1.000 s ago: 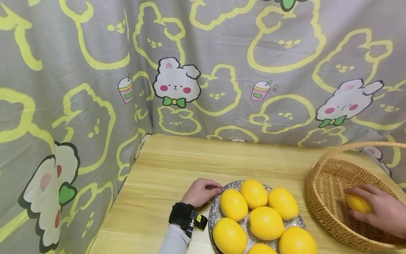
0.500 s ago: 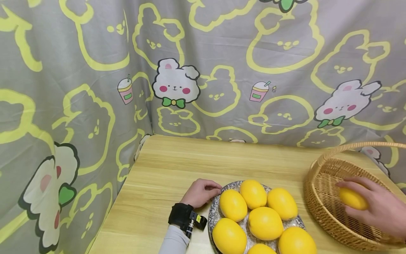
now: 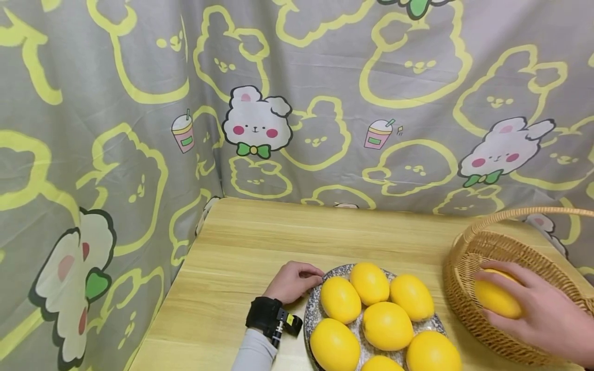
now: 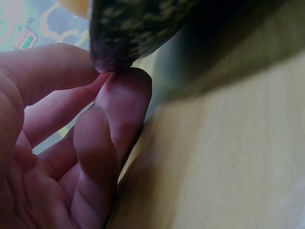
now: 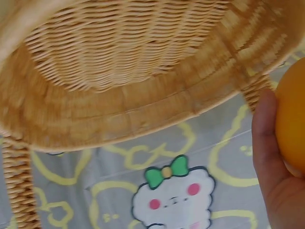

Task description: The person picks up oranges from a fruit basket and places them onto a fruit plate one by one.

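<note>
Right hand (image 3: 538, 314) grip curls round lemon (image 3: 496, 299), half hidden; left hand (image 3: 294, 281) pinches plate (image 3: 313, 304) rim

**A home corner dressed up with a cartoon sheet**

A light wooden table (image 3: 241, 247) stands against a grey bedsheet (image 3: 139, 103) printed with bunnies and drink cups. On the table sit a speckled plate (image 3: 312, 309) of yellow fruit and, right of it, a wicker basket (image 3: 468, 247).

Head view from above, facing forward and down over table (image 3: 241, 247), plate (image 3: 315, 304) and basket (image 3: 468, 257), left wrist view pressed close under plate rim (image 4: 133, 28), right wrist view close, looking up into basket (image 5: 119, 95), both shared with head view
</note>
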Tool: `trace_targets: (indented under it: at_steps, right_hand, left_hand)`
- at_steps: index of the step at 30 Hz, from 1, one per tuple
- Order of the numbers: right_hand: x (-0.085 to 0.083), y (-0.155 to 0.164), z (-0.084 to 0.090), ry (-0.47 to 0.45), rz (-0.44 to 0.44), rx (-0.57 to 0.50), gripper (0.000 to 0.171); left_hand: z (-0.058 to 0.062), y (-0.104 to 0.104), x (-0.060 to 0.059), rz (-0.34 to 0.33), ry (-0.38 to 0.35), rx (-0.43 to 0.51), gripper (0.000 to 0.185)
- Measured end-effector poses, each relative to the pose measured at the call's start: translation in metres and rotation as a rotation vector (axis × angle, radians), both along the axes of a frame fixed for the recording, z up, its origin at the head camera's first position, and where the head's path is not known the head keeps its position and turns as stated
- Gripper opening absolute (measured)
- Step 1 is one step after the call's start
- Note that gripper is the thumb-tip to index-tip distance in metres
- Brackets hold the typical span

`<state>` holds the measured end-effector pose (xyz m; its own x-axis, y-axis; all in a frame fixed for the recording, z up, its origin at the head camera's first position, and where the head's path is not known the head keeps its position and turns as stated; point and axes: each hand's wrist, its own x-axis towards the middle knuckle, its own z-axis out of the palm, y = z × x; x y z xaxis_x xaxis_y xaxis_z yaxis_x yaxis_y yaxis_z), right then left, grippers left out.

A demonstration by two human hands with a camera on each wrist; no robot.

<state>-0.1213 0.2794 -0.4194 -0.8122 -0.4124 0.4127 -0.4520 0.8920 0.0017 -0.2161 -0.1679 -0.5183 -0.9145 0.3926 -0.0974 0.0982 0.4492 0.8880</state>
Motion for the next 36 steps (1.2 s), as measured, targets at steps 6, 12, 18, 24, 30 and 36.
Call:
trace_targets:
  at_steps: [6,12,18,24,30,36]
  right_hand:
    - [0.005,-0.029,0.006,-0.023,0.058,-0.004,0.079]
    - [0.007,-0.070,0.012,-0.053,0.135,-0.014,0.076]
    - [0.000,-0.102,0.015,-0.054,0.198,-0.023,0.070]
    - [-0.009,-0.130,0.010,-0.055,0.271,-0.021,0.063]
    - [-0.018,-0.157,0.001,-0.092,0.289,0.003,0.061]
    - [-0.022,-0.169,-0.006,-0.099,0.298,-0.001,0.066]
  left_hand:
    - [0.001,-0.001,-0.001,-0.001,-0.009,0.007,0.019]
    - [0.001,-0.002,-0.002,0.001,-0.008,0.011,0.019]
    - [-0.001,-0.002,-0.001,0.007,-0.019,0.011,0.018]
    - [-0.002,-0.002,-0.002,-0.001,-0.017,0.005,0.019]
    - [-0.002,-0.002,-0.003,-0.002,-0.013,-0.003,0.019]
    - [-0.002,-0.001,-0.003,-0.001,-0.005,-0.005,0.019]
